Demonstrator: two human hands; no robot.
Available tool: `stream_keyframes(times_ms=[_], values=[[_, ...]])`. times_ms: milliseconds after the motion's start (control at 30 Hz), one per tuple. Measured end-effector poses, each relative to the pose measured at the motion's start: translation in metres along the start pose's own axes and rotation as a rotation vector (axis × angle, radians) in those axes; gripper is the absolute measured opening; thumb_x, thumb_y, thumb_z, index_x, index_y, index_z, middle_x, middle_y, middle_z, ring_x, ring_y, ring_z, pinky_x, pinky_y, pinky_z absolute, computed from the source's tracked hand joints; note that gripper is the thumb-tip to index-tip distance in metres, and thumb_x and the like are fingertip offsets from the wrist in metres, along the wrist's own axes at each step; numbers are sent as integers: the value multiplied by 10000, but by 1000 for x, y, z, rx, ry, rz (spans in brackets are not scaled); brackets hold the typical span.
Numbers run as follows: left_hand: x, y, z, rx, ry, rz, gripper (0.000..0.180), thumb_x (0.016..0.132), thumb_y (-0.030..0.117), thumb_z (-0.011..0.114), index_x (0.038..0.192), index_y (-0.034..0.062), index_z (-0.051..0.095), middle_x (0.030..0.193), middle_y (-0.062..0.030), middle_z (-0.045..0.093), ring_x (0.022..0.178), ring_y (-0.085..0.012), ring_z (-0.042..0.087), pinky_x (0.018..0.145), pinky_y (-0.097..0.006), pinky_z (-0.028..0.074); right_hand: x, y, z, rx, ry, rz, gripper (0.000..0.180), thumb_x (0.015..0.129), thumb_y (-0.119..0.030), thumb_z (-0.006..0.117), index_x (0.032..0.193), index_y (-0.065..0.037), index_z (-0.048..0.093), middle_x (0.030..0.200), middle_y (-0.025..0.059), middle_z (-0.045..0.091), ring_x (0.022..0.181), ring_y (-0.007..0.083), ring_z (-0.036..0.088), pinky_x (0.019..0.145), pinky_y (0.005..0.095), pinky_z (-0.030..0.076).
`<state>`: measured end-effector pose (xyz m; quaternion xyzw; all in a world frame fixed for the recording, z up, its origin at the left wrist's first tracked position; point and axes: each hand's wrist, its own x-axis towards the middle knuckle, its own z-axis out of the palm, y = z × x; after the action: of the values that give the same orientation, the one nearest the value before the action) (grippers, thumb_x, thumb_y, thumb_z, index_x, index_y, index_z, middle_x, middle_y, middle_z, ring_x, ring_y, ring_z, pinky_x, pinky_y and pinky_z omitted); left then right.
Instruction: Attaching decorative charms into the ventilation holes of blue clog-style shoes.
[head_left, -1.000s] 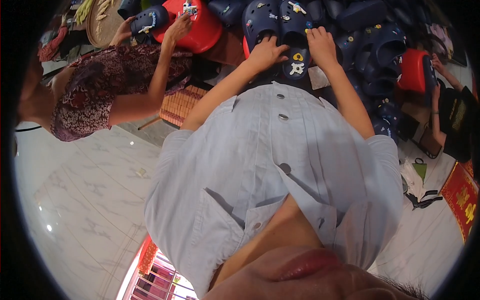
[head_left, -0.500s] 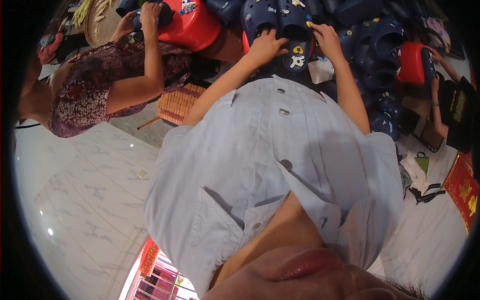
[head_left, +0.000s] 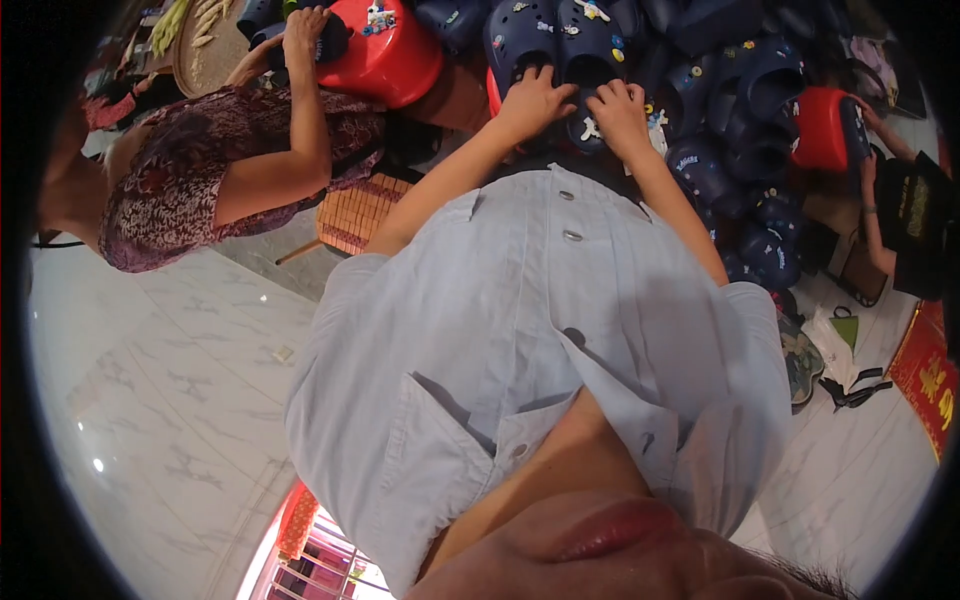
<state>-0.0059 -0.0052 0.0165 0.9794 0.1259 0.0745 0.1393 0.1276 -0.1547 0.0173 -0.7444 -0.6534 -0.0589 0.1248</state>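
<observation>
Near the top centre, both of the person's hands sit on one navy clog (head_left: pixel 588 118), the landmark for everything else. Left hand (head_left: pixel 535 100) lies on the clog's left side, fingers curled loosely down over the upper; a real grip cannot be told. Right hand (head_left: pixel 618 105) is on the clog's right side, fingertips pressed at a small white charm (head_left: pixel 592 130) on its front, whether pinched cannot be told. Versus one second ago, both hands are closer together and on the same clog; the left hand has come in from further left. Behind the clog lies a pile of navy clogs (head_left: pixel 700 60), some with coloured charms. Left of the clog stands a red plastic stool (head_left: pixel 385 55). A second person in a patterned top (head_left: pixel 190 185), further left of the clog, now has a hand (head_left: pixel 302 28) raised onto a dark clog at the stool's left edge; earlier that hand was lower and on the stool top. Right of the clog, a third person's arm (head_left: pixel 878 235) is beside a second red stool (head_left: pixel 822 128). Below the clog, the pale blue shirt (head_left: pixel 520 340) fills the middle.
</observation>
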Motion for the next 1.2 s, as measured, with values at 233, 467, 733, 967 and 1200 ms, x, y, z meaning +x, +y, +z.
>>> stream_keyframes(times_ms=[233, 467, 733, 967, 1200], values=[[1, 1, 1, 17, 20, -16, 349, 836, 401, 665, 1153, 256, 662, 1108, -148, 525, 1043, -356, 548, 744, -436, 564, 9, 1, 3, -98, -10, 14, 254, 739, -112, 649, 992, -108, 674, 923, 49, 625, 1007, 234, 550, 887, 462, 383], [-1, -2, 7, 17, 51, 1, 387, 844, 425, 646, 1207, 291, 630, 1225, -204, 524, 1050, -386, 573, 742, -428, 574, 21, -5, -25, 301, 139, 174, 239, 838, -79, 632, 1067, -142, 663, 892, 55, 638, 884, 254, 603, 811, 400, 430], [-3, 0, 13, 14, 108, 9, 365, 834, 416, 658, 1176, 289, 649, 1206, -192, 526, 1050, -388, 573, 734, -444, 578, 81, 9, -40, 804, 285, 433, 146, 842, -98, 686, 960, -13, 695, 874, 100, 700, 778, 172, 682, 702, 289, 513], [-3, 1, 10, -31, 137, 19, 362, 824, 395, 667, 1161, 264, 653, 1175, -178, 533, 1082, -381, 551, 731, -446, 580, 148, 32, 12, 859, 252, 458, 220, 781, -162, 754, 964, -41, 737, 853, 94, 738, 779, 161, 707, 741, 283, 539], [-4, 3, 7, -54, 68, -6, 355, 831, 398, 663, 1153, 249, 656, 1173, -158, 526, 1117, -378, 526, 750, -446, 577, 175, 32, 33, 607, 152, 502, 226, 722, -215, 793, 879, -59, 748, 805, 105, 731, 718, 224, 712, 712, 325, 546]])
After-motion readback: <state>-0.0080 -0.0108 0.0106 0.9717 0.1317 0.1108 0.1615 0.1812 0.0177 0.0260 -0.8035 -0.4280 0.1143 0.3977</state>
